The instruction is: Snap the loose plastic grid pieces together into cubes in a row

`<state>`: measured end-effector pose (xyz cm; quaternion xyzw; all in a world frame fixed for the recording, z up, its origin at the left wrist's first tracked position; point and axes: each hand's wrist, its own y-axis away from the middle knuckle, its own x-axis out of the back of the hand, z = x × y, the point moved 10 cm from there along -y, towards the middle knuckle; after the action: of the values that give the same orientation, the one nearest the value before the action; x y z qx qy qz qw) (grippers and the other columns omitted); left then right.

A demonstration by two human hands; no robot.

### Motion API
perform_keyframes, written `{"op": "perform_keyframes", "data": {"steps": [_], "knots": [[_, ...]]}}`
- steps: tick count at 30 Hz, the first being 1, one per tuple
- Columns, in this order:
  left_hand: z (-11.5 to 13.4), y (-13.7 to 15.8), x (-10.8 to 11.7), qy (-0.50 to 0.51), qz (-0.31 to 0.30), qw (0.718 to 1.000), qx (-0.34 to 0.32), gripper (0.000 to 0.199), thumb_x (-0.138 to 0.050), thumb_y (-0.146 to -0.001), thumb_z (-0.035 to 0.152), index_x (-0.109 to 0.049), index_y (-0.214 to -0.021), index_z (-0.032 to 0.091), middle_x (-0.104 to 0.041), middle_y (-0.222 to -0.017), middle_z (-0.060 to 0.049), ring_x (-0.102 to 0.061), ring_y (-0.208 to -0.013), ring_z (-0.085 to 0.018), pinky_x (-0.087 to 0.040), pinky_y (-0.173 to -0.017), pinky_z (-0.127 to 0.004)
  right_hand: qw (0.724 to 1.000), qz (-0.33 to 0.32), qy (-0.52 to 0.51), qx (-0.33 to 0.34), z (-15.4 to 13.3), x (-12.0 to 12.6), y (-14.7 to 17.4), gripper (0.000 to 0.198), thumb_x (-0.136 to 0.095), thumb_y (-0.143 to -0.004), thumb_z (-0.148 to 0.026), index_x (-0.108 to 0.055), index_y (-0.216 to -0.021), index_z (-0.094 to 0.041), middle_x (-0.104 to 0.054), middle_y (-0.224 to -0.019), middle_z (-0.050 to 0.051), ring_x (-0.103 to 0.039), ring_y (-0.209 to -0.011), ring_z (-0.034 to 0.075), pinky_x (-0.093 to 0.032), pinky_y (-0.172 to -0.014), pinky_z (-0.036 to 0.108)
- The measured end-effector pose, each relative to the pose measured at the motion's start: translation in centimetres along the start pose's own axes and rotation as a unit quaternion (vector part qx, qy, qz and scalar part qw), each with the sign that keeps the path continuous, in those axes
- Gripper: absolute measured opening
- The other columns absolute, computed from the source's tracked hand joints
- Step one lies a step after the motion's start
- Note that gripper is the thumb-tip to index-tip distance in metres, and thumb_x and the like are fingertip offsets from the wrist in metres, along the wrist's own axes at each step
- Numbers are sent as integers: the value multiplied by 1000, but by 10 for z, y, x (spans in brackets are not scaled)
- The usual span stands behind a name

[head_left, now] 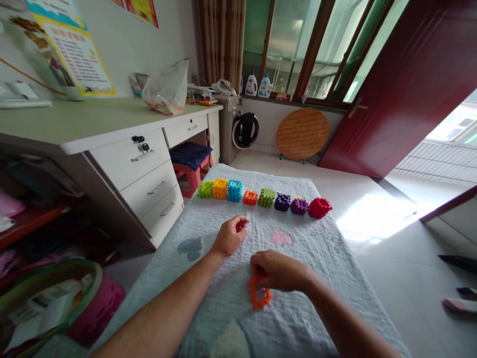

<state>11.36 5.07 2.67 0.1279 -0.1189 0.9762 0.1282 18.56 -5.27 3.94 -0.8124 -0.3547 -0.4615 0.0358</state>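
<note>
My right hand (278, 270) is closed on an orange toothed block piece (261, 297), low over the cloth-covered table. The piece looks like an open frame with notched edges; my fingers hide its upper part. Ahead and to the left, my left hand (231, 237) hovers with loosely curled fingers, a small gap between thumb and forefinger, and nothing visible in it. Beyond both hands runs a row of notched plastic cubes: lime (205, 189), yellow (220, 189), blue (234, 191), small orange (250, 198), green (267, 197), dark purple (282, 202), purple (298, 206) and red (319, 208).
A pale patterned cloth (298, 308) covers the table. At left stand a white desk (134, 166) with drawers and a pink basket (104, 303). A red stool (193, 174), a washing machine (229, 129) and a round wooden tabletop (302, 133) are farther back.
</note>
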Motion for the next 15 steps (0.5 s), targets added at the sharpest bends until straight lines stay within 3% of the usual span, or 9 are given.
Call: {"op": "perform_keyframes", "data": {"steps": [3, 6, 8, 12, 15], "knots": [[0, -1, 1, -1, 2, 1000, -2, 21, -56, -75, 22, -64, -93, 14, -64, -76, -2, -58, -67, -12, -47, -65, -23, 997, 51, -34, -44, 21, 18, -4, 9, -60, -73, -13, -55, -78, -18, -53, -70, -4, -45, -61, 9, -32, -55, 20], [0, -1, 4, 2, 8, 1000, -2, 21, -56, -75, 21, -63, -93, 14, -63, -77, -2, -58, -67, -12, -47, -66, -23, 978, 180, 23, -103, 43, 48, 2, 13, -60, -76, -15, -58, -89, -17, -57, -87, 1, -51, -74, 13, -38, -69, 24], [0, -2, 7, 11, 19, 1000, 3, 21, -56, -75, 22, -63, -93, 15, -63, -77, -1, -58, -68, -12, -47, -66, -23, 964, 230, 60, -118, 49, 58, 7, 23, -62, -77, -21, -58, -100, -17, -56, -100, 6, -52, -85, 16, -39, -78, 28], [-3, -3, 12, 31, 40, 998, 22, 20, -56, -75, 23, -63, -92, 14, -62, -76, -1, -58, -67, -12, -47, -65, -22, 970, 189, 100, -112, 44, 46, 4, 46, -72, -68, -46, -59, -102, -19, -54, -101, 7, -51, -90, 21, -39, -79, 31], [-4, -3, 13, 34, 42, 998, 26, 20, -57, -75, 24, -63, -91, 14, -62, -76, -1, -57, -66, -12, -46, -63, -22, 965, 176, 154, -116, 35, 39, 1, 48, -73, -63, -51, -59, -94, -18, -55, -96, 7, -51, -86, 22, -38, -77, 32]]}}
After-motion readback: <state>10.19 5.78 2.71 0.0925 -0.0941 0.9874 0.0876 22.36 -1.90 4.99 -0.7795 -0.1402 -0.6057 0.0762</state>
